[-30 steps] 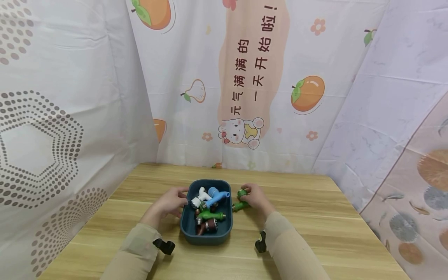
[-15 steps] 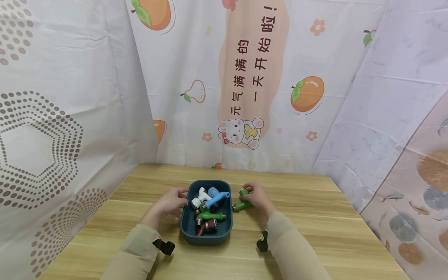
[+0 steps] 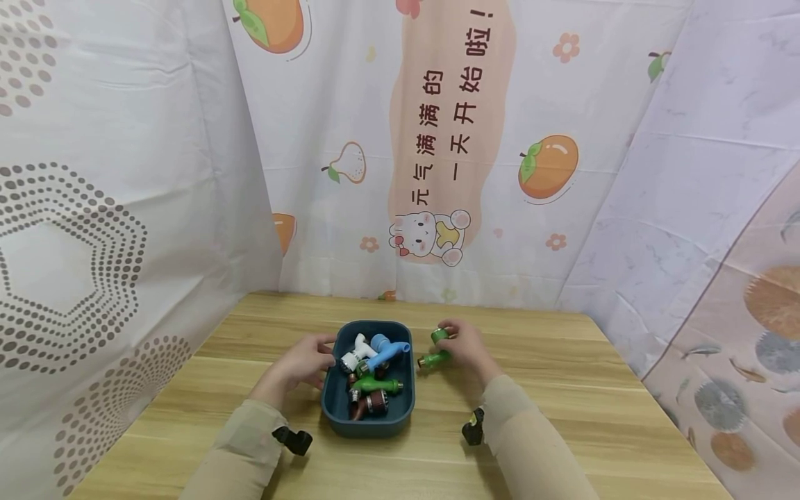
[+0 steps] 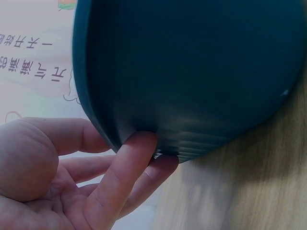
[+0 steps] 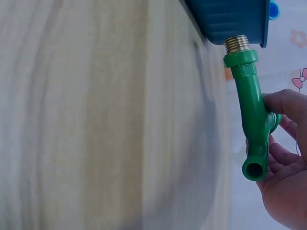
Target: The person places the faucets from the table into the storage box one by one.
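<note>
My right hand (image 3: 467,346) grips a green plastic faucet (image 5: 254,105) by its middle, right of the bin. In the right wrist view its brass threaded end points toward the bin and its round spout opening faces the camera. A dark teal bin (image 3: 369,430) stands on the table. My left hand (image 3: 305,361) is at its left side, fingers (image 4: 124,167) touching the outer wall close to the rim. Inside the bin lie a blue faucet (image 3: 385,355), a white faucet (image 3: 356,355), another green faucet (image 3: 378,385) and a dark red faucet (image 3: 377,403), piled partly over one another.
The wooden table (image 3: 531,417) reaches back to a printed curtain (image 3: 350,229). More curtains hang along the left and right sides. A black wrist mount (image 3: 292,440) sits at the left cuff, and another black mount (image 3: 473,427) at the right cuff.
My right hand has moved slightly right and away from the bin with the green faucet, whose chrome-topped knob now shows more upright. The left hand and bin have stayed put.
</note>
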Motion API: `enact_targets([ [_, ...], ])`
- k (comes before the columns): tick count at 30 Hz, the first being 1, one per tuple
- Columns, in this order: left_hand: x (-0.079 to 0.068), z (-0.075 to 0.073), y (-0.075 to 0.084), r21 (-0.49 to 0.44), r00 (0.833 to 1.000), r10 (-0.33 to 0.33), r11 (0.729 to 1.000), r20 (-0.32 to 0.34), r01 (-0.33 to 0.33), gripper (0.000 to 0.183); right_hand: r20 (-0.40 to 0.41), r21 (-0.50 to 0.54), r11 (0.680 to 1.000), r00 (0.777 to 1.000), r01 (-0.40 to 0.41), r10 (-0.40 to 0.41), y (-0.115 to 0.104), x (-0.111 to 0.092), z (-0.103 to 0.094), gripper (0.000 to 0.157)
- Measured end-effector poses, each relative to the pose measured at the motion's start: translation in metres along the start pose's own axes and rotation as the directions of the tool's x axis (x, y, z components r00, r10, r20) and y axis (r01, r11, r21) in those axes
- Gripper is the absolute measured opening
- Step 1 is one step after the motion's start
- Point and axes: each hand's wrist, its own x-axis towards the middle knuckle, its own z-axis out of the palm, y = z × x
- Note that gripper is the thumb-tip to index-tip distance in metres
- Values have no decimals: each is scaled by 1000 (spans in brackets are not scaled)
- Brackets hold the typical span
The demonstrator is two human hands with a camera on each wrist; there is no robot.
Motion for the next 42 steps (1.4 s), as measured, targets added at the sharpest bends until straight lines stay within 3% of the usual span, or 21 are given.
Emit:
enact_targets([
  [10, -2, 0, 3, 6, 1000, 4, 1000, 3, -4, 61, -29, 32, 999, 1000, 5, -5, -7, -2, -12, 40],
  [28, -1, 0, 1, 3, 1000, 3, 1000, 3, -3, 61, -61, 74, 990, 992, 117, -113, -23, -1, -35, 39],
  [42, -2, 0, 3, -2, 1000, 6, 1000, 8, -6, 62, -72, 89, 986, 988, 144, -137, -34, -1, -46, 38],
])
